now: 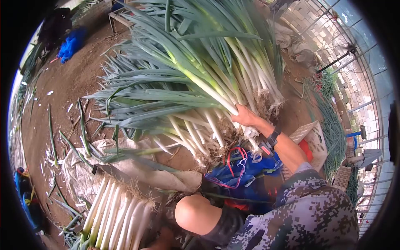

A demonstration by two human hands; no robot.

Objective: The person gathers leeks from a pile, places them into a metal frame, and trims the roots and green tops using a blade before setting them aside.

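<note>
My right hand point(246, 117), with a dark band on the wrist, is closed around the white lower stem of a long green onion point(200, 83). That onion's leaves stretch toward the upper left, over a large heap of green onions point(137, 98) with shaggy roots. Only a dim part of my left hand or forearm point(162, 239) shows at the bottom edge, and its fingers are hidden. Near it, at the lower left, lies a neat row of white-stemmed green onions point(114, 216), roots pointing away from me. A dark flat edge point(98, 168) sticks out beside those roots.
A pale sack point(129, 166) lies on the dirt floor before my bare knee point(198, 214). Blue plastic with pink and white cords point(237, 175) sits beside the heap. To the right are a beige crate point(314, 143), more thin greens point(329, 121) and a wire-mesh wall point(366, 91).
</note>
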